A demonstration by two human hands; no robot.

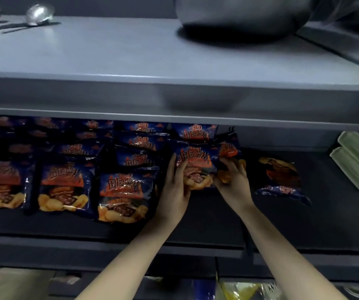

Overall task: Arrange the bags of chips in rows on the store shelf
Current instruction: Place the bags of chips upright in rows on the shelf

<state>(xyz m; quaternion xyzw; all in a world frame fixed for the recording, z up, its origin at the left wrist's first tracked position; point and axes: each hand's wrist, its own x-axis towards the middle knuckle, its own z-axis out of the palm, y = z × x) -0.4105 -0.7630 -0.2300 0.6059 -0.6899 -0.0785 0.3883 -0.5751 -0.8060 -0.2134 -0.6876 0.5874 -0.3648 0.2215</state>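
Note:
Dark blue chip bags with orange print lie in rows on the black shelf [206, 221]. Three rows at the left hold several overlapping bags each, the nearest being a front bag [123, 195]. My left hand [175, 191] rests with straight fingers on the left side of a bag [195, 165] in the fourth row. My right hand [232, 178] grips the lower edge of another bag [228, 149] just right of it, which stands tilted. One loose bag [281, 180] lies flat and turned round further right.
A grey shelf [174, 92] overhangs the bags closely. On it stand a large metal bowl [239, 16] and ladles [35, 15]. Pale green packs [358, 161] sit at the right end of the black shelf. More goods show on the shelf below [239, 289].

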